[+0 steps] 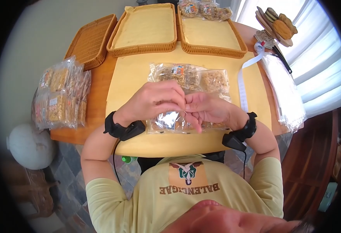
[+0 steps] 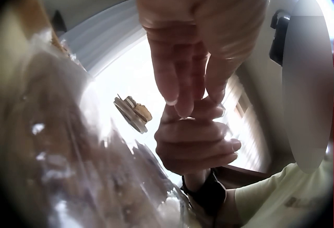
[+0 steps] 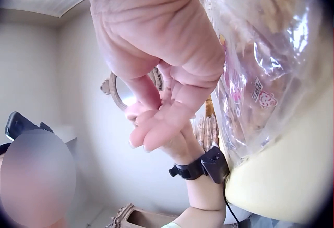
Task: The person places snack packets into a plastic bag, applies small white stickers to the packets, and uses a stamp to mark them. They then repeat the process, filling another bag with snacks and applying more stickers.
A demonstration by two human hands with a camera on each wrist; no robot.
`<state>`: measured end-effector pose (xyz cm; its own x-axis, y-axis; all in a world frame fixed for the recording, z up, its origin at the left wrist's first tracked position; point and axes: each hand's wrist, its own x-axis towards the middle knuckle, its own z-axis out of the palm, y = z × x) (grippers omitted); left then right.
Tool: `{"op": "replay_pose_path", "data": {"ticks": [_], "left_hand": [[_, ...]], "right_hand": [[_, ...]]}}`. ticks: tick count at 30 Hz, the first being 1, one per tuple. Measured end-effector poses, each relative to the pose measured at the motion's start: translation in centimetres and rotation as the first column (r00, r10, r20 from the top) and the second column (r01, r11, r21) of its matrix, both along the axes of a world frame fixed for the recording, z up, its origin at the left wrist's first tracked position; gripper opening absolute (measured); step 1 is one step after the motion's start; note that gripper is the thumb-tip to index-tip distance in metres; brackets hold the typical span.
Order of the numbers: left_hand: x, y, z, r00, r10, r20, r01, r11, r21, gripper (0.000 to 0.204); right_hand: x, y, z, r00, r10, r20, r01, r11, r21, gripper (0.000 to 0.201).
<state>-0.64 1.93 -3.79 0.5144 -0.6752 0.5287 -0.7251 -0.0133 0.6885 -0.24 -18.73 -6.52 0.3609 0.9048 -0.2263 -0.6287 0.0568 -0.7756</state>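
Note:
My left hand [image 1: 155, 100] and right hand [image 1: 211, 108] meet at their fingertips over a clear plastic bag [image 1: 214, 79] of packed snack pieces on the yellow sheet. In the left wrist view, the left fingers [image 2: 168, 84] point down onto the curled right hand [image 2: 195, 142]. The right thumb and index finger come together in the head view, the other fingers stretching out below. From the right wrist, the right fingers [image 3: 175, 116] overlap the left hand behind them. I cannot tell whether anything small is pinched between the fingertips. The bag [image 3: 261, 76] lies close beside the hands.
Stacked snack packs [image 1: 60, 93] stand at the left. Wicker trays [image 1: 139, 49] line the back, two lined with paper; more packs [image 1: 205, 9] sit at the right one. A white strip [image 1: 243, 83] runs down the right of the sheet, beside clear plastic bags [image 1: 285, 91].

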Motion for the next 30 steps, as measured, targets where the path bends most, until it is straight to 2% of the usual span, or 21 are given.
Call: {"op": "replay_pose_path", "data": {"ticks": [1, 3, 4, 6, 7, 9, 10, 12, 13, 15, 18, 19, 21, 25, 27, 30], "left_hand": [[0.0, 0.1, -0.1, 1.0, 0.003, -0.002, -0.003, 1.0, 0.001, 0.01], [0.0, 0.2, -0.3, 0.984, 0.062, -0.165, -0.064, 0.998, -0.008, 0.008], [-0.1, 0.2, -0.2, 0.984, 0.065, -0.166, -0.067, 0.998, -0.008, 0.008], [-0.6, 0.2, 0.2, 0.876, 0.084, -0.476, -0.108, 0.994, -0.024, 0.004], [-0.6, 0.3, 0.1, 0.875, 0.087, -0.476, -0.112, 0.993, -0.023, 0.004], [-0.7, 0.4, 0.1, 0.76, 0.085, -0.644, -0.163, 0.985, -0.062, 0.002], [-0.7, 0.5, 0.3, 0.759, 0.091, -0.644, -0.169, 0.984, -0.061, 0.002], [-0.9, 0.9, 0.9, 0.597, 0.254, -0.761, -0.165, 0.967, 0.193, 0.005], [-0.8, 1.0, 0.7, 0.591, 0.257, -0.764, -0.17, 0.966, 0.193, 0.005], [-0.5, 1.4, 0.0, 0.632, 0.283, -0.721, -0.15, 0.958, 0.245, 0.008], [-0.1, 1.8, -0.8, 0.653, 0.306, -0.693, -0.155, 0.949, 0.273, 0.008], [-0.1, 1.9, -0.8, 0.649, 0.31, -0.695, -0.161, 0.949, 0.272, 0.008], [-0.2, 1.7, -0.6, 0.635, 0.349, -0.689, -0.176, 0.934, 0.311, 0.01], [-0.2, 1.5, -0.3, 0.61, 0.386, -0.692, -0.199, 0.92, 0.337, 0.012], [0.0, 1.5, -0.3, 0.573, 0.403, -0.713, -0.2, 0.913, 0.355, 0.012], [0.0, 1.4, -0.5, 0.568, 0.416, -0.71, -0.21, 0.908, 0.363, 0.012]], "right_hand": [[0.0, 0.0, 0.0, 1.0, 0.003, -0.002, -0.003, 1.0, 0.001, 0.019], [0.0, 0.0, 0.0, 1.0, 0.002, -0.029, -0.002, 1.0, 0.031, 0.023], [0.0, 0.0, 0.2, 1.0, 0.005, -0.03, -0.004, 1.0, 0.031, 0.023], [-0.2, 0.2, 0.7, 0.996, -0.05, -0.071, 0.05, 0.999, -0.003, 0.026], [-0.2, 0.1, 0.9, 0.996, -0.047, -0.072, 0.047, 0.999, -0.002, 0.026], [-0.1, -0.2, 1.3, 0.991, -0.135, -0.023, 0.133, 0.988, -0.083, 0.027], [-0.2, -0.2, 1.6, 0.991, -0.129, -0.023, 0.127, 0.989, -0.082, 0.027], [-0.6, 0.0, 2.1, 0.929, -0.278, 0.244, 0.333, 0.917, -0.221, 0.025], [-0.7, 0.1, 2.1, 0.932, -0.272, 0.24, 0.326, 0.919, -0.223, 0.025], [-1.0, 0.4, 2.0, 0.87, -0.229, 0.436, 0.371, 0.887, -0.275, 0.021], [-1.5, 0.7, 1.9, 0.83, -0.212, 0.515, 0.384, 0.888, -0.252, 0.023], [-1.7, 0.7, 1.9, 0.833, -0.206, 0.513, 0.377, 0.891, -0.254, 0.023], [-2.0, 0.7, 1.8, 0.745, -0.132, 0.653, 0.401, 0.872, -0.281, 0.025], [-2.5, 1.0, 1.4, 0.671, -0.132, 0.729, 0.446, 0.858, -0.255, 0.028], [-2.4, 0.9, 0.9, 0.417, -0.067, 0.907, 0.472, 0.868, -0.153, 0.03], [-2.7, 1.0, 1.3, 0.431, -0.038, 0.902, 0.498, 0.843, -0.202, 0.031]]}}
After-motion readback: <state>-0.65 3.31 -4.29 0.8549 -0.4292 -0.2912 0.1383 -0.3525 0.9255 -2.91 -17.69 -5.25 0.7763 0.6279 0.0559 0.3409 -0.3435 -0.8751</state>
